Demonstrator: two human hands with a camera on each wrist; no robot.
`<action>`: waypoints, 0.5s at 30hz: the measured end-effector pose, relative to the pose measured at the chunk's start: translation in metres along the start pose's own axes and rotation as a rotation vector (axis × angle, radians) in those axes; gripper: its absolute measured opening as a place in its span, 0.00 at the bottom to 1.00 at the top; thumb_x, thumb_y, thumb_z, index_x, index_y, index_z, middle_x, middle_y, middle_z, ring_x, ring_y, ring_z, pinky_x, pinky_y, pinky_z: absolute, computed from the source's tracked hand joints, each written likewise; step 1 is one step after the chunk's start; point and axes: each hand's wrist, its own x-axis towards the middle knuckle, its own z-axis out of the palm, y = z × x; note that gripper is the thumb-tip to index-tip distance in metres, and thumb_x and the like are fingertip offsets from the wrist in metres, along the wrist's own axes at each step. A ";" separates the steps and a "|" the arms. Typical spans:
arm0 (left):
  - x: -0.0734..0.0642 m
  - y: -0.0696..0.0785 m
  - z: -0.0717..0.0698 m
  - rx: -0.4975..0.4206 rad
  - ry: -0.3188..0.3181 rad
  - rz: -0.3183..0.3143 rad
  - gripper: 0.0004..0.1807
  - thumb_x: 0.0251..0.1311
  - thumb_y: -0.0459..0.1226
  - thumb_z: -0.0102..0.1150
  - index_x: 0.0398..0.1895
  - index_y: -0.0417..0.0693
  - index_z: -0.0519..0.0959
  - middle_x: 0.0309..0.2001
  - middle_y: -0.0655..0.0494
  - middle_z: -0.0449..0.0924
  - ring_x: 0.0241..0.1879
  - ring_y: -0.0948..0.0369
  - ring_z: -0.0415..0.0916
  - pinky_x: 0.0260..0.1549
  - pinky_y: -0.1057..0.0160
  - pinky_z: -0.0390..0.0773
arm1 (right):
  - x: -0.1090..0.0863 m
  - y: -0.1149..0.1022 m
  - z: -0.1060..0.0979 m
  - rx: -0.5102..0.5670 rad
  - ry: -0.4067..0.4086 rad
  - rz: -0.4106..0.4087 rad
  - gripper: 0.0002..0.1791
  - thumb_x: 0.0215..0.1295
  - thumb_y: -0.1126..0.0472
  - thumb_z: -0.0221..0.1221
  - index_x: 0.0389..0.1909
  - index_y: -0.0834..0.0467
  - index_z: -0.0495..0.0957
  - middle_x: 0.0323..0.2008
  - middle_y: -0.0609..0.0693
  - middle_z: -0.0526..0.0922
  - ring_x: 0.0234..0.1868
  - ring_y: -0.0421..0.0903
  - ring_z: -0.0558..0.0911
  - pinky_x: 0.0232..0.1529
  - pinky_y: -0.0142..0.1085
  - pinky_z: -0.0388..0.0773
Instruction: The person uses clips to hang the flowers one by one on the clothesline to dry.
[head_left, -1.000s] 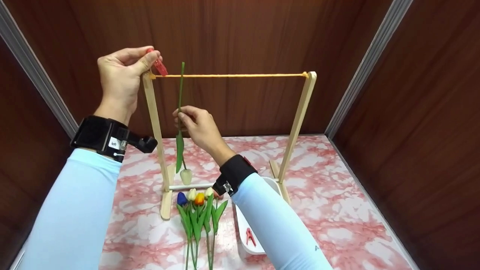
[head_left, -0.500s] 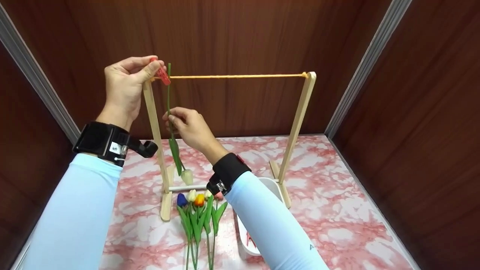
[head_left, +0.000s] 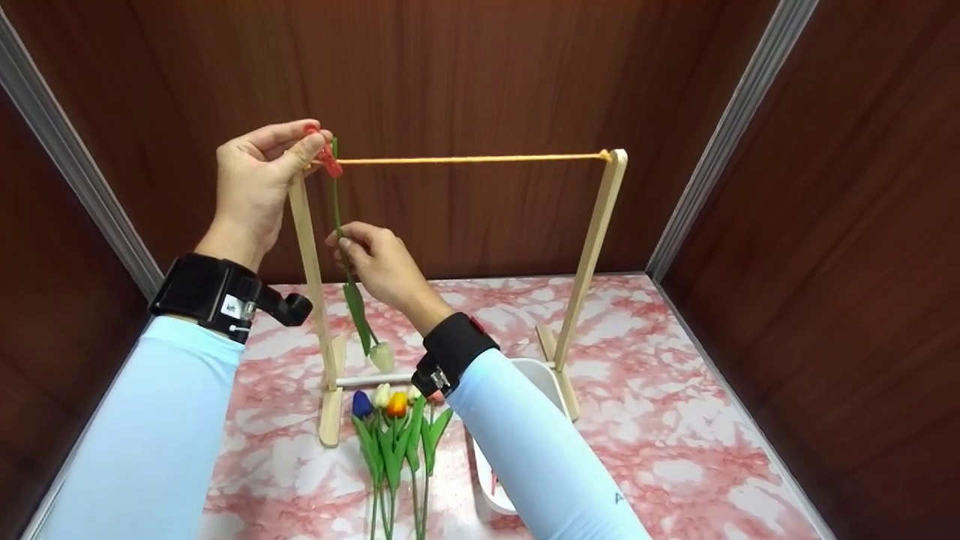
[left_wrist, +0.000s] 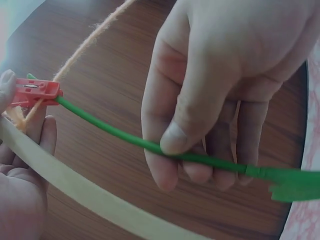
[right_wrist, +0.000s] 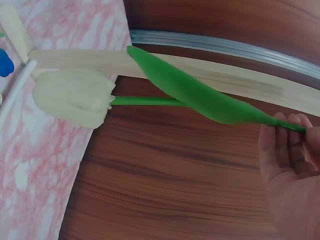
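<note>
My left hand (head_left: 253, 180) pinches a red clothespin (head_left: 329, 160) at the left end of the orange cord (head_left: 472, 159). In the left wrist view the clothespin (left_wrist: 45, 90) sits across the cord, with the green stem's end at its jaws. A white artificial tulip (head_left: 382, 357) hangs bloom down, its stem pinched between thumb and fingers of my right hand (head_left: 390, 270), below the cord. The right wrist view shows the tulip's pale bloom (right_wrist: 75, 97) and long green leaf (right_wrist: 195, 97); most of that hand is cut off there.
A wooden frame's posts (head_left: 596, 247) carry the cord. Several tulips, including a blue tulip (head_left: 362, 405) and an orange tulip (head_left: 397, 405), lie on the marbled tabletop (head_left: 667, 420). Partly under my right forearm is a white tray (head_left: 481, 472) with something red. Brown panels (head_left: 480, 75) enclose the table.
My right hand has carried the tulip left, bringing its stem to the clothespin. My left hand has lowered the clothespin slightly rightward, onto the cord and stem.
</note>
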 end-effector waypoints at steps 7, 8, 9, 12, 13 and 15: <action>-0.002 0.000 -0.002 0.025 -0.008 0.049 0.14 0.57 0.27 0.76 0.45 0.28 0.87 0.40 0.40 0.90 0.42 0.53 0.89 0.48 0.60 0.86 | -0.001 0.001 0.000 -0.013 0.036 -0.039 0.12 0.83 0.69 0.50 0.49 0.65 0.83 0.35 0.54 0.81 0.34 0.41 0.78 0.35 0.31 0.77; -0.002 -0.001 -0.001 0.025 -0.005 0.056 0.14 0.57 0.27 0.76 0.45 0.28 0.87 0.40 0.40 0.90 0.42 0.53 0.89 0.48 0.60 0.86 | -0.001 0.000 0.000 -0.011 0.042 -0.046 0.12 0.83 0.69 0.50 0.49 0.65 0.83 0.35 0.55 0.81 0.34 0.41 0.78 0.35 0.31 0.77; -0.001 -0.001 -0.001 0.029 -0.002 0.063 0.14 0.57 0.27 0.76 0.44 0.28 0.87 0.40 0.40 0.90 0.41 0.53 0.89 0.48 0.59 0.86 | -0.001 0.000 0.000 -0.011 0.048 -0.052 0.12 0.83 0.69 0.50 0.50 0.65 0.83 0.36 0.56 0.81 0.34 0.41 0.77 0.35 0.30 0.77; -0.001 -0.002 -0.001 0.036 0.001 0.077 0.13 0.57 0.27 0.76 0.43 0.27 0.87 0.40 0.40 0.90 0.40 0.53 0.89 0.47 0.59 0.86 | 0.000 -0.003 0.000 -0.006 0.064 -0.066 0.12 0.83 0.69 0.50 0.50 0.65 0.83 0.37 0.58 0.81 0.34 0.40 0.77 0.35 0.30 0.77; -0.001 -0.002 -0.001 0.036 0.001 0.078 0.13 0.57 0.27 0.76 0.43 0.27 0.87 0.39 0.40 0.90 0.40 0.54 0.89 0.46 0.60 0.86 | 0.001 -0.004 0.000 -0.002 0.067 -0.069 0.12 0.83 0.69 0.50 0.50 0.65 0.83 0.36 0.57 0.81 0.34 0.40 0.77 0.35 0.30 0.77; -0.002 -0.001 -0.002 0.031 0.007 0.081 0.13 0.57 0.27 0.76 0.43 0.27 0.87 0.39 0.41 0.90 0.39 0.54 0.89 0.45 0.60 0.86 | 0.002 -0.006 0.001 0.001 0.070 -0.077 0.12 0.83 0.69 0.50 0.50 0.65 0.83 0.36 0.54 0.81 0.34 0.40 0.77 0.36 0.30 0.76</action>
